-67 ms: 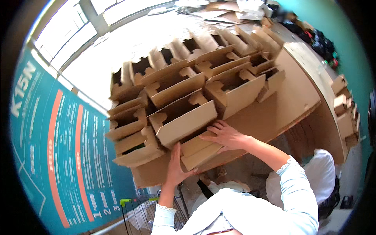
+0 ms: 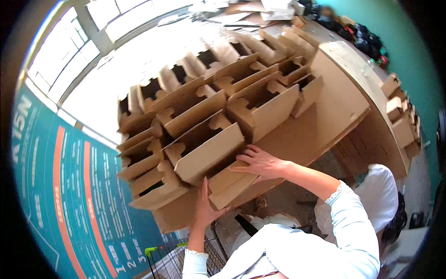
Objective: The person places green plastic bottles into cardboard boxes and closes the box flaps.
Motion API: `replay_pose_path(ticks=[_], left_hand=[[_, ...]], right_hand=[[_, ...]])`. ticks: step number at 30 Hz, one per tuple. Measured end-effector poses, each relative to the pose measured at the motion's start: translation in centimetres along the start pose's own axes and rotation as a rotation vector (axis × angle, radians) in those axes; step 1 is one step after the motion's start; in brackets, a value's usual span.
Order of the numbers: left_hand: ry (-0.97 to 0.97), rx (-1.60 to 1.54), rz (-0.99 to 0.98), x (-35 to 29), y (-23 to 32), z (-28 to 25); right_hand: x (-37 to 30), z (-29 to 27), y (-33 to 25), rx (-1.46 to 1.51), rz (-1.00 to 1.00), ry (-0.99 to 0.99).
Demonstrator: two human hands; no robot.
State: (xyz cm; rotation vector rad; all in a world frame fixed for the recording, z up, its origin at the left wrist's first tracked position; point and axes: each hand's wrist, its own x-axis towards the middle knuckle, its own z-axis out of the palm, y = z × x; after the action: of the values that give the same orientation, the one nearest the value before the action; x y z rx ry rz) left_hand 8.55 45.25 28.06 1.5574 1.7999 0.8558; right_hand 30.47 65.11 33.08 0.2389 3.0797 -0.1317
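Observation:
A small brown cardboard box [image 2: 228, 188] is held between my hands at the near edge of the table, right in front of a larger open carton [image 2: 211, 156]. My left hand [image 2: 204, 208] presses against the box's left end, with its fingers pointing up along the side. Over the right end lies my right hand [image 2: 261, 162], its fingers bent across the top and far edge. The underside of the box and part of the right thumb are hidden. Several open cartons [image 2: 274, 111] with raised flaps stand packed in rows just beyond.
Brown board covers the table [image 2: 341, 104], whose edge runs to the right. A wire cart [image 2: 172, 258] stands below on the left, and a white sack [image 2: 378, 190] is at the right. Small boxes [image 2: 399, 125] are stacked beside the green wall; a teal printed banner [image 2: 69, 200] hangs left.
The whole view has shifted a little, so the cartons appear farther left. Both hands stay on the small box, which looks slightly more tilted.

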Motion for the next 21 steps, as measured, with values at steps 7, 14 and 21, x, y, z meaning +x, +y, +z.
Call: replay_pose_path(ticks=[7, 14, 21], left_hand=[[-0.079, 0.152, 0.191, 5.0, 4.9, 5.0], [-0.058, 0.101, 0.329, 13.1, 13.8, 18.9], [0.067, 0.124, 0.543, 25.6, 26.1, 34.1]], right_hand=[[-7.2, -1.4, 4.0, -0.034, 0.1, -0.018], [-20.3, -1.2, 14.7, -0.179, 0.231, 0.014], [-35.4, -1.2, 31.0, -0.274, 0.363, 0.101]])
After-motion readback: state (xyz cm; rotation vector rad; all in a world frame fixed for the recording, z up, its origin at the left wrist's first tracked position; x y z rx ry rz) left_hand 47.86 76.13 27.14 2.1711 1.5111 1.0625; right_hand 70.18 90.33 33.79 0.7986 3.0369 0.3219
